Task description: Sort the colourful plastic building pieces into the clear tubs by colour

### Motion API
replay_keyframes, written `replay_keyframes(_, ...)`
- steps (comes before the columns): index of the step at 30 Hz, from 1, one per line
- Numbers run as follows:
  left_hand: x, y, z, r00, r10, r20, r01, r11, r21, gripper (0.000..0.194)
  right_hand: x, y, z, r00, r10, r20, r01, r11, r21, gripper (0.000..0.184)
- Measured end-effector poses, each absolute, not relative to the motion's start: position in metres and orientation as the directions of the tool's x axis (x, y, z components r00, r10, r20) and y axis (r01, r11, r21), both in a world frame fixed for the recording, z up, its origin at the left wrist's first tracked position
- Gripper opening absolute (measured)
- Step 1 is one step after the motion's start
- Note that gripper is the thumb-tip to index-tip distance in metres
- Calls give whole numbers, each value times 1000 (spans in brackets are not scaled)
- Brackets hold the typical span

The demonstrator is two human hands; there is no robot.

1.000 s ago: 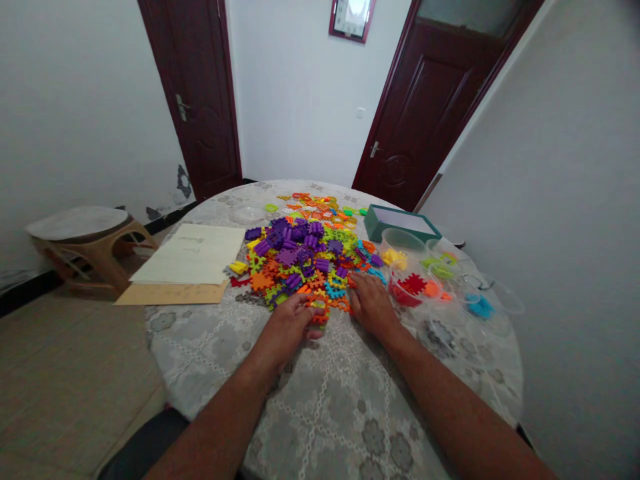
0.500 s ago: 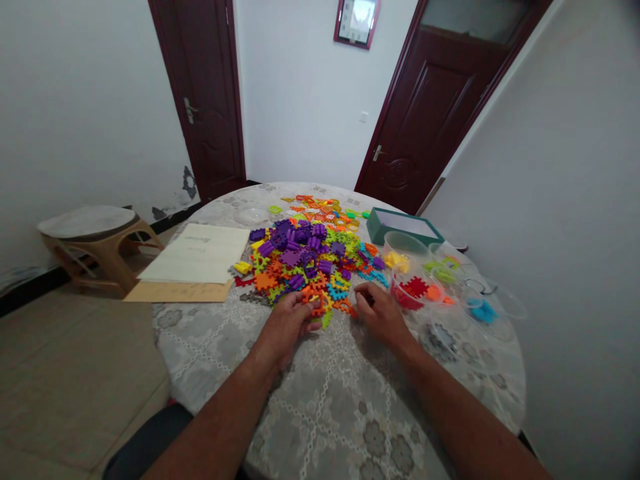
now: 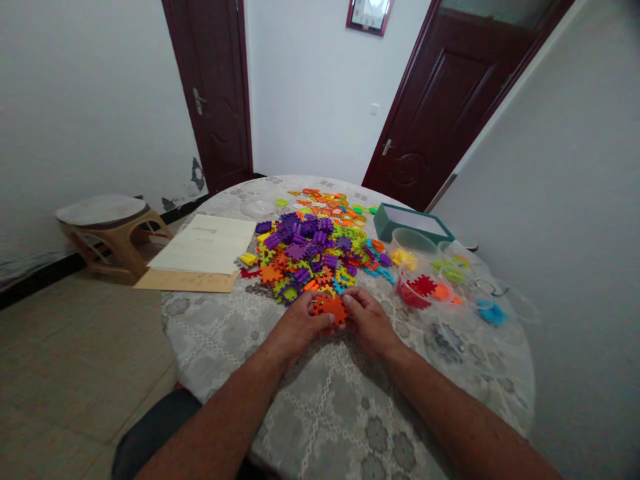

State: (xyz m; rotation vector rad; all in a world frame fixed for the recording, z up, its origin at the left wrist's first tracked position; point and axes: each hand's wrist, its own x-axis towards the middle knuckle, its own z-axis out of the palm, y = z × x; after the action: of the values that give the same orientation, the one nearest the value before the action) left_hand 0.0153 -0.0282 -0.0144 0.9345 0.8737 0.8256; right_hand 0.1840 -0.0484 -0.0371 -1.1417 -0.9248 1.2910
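Between my two hands is an orange interlocking plastic building piece with a toothed edge. My left hand grips its left side, thumb across the front. My right hand pinches its right edge between thumb and fingers. Just beyond my fingers lies a heap of plastic building pieces in purple, orange, green, yellow and blue. Whether a second piece sits behind the orange one I cannot tell.
Clear tubs on the right hold yellow pieces, red pieces and blue pieces. A green box stands behind them. Paper sheets lie at the left on the patterned tablecloth. A stool stands beyond the table's left edge.
My hands have come together, the right one moving left. The orange piece is now held up between both hands. The camera view has shifted slightly.
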Motion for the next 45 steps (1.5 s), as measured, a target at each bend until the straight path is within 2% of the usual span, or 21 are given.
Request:
replay_keyframes(3,15,-27,-13,391,886,-249,-239,359,902,40,192,-48,-35,61,998,-29,-65,-25,-998,29)
replay_keyframes(5,13,-25,-12,357,901,-245,-278,353,893,39,204,-47,-32,69,993,100,223,83,-971,23)
replay_keyframes(6,12,-24,-11,331,910,-248,-300,351,887,40,212,-47,-31,51,981,185,403,149,-903,20)
replay_keyframes(8,10,-21,-11,287,920,-269,-350,362,864,44,228,-47,-30,-54,949,311,700,258,-666,15)
replay_keyframes(10,8,-19,-11,276,917,-290,-399,383,833,46,239,-47,-30,-155,933,325,848,294,-441,13)
replay_keyframes(12,8,-18,-11,273,914,-300,-437,395,808,45,245,-47,-31,-188,942,279,910,274,-310,12)
replay_keyframes(16,8,-18,-10,257,913,-317,-473,405,783,44,247,-45,-35,-218,954,206,942,261,-212,8)
replay_keyframes(20,9,-18,-11,261,908,-327,-474,416,777,50,251,-45,-33,-233,950,209,931,281,-235,9)
replay_keyframes(23,8,-18,-13,286,901,-327,-479,429,765,54,254,-47,-25,-245,946,211,899,303,-317,8)
replay_keyframes(25,9,-18,-14,304,895,-325,-480,439,760,55,252,-49,-20,-234,947,219,857,307,-414,6)
replay_keyframes(27,10,-19,-13,321,890,-325,-472,448,759,55,244,-52,-16,-202,941,270,788,320,-526,5)
replay_keyframes(29,11,-21,-11,341,884,-320,-455,453,767,58,231,-56,-16,-177,913,367,720,374,-584,4)
replay_keyframes(32,13,-26,-8,408,866,-288,-411,456,790,69,207,-60,-22,-210,832,513,680,501,-535,11)
replay_keyframes(34,12,-27,-8,456,849,-266,-368,453,812,74,193,-60,-26,-257,787,561,678,561,-476,17)
replay_keyframes(39,9,-25,-12,474,846,-244,-291,412,863,62,181,-57,-29,-334,740,584,674,621,-401,23)
replay_keyframes(42,9,-22,-12,446,861,-246,-342,417,842,59,187,-56,-29,-254,742,620,652,605,-457,35)
replay_keyframes(45,9,-21,-10,379,882,-280,-387,425,818,61,203,-50,-34,-106,763,637,706,509,-492,39)
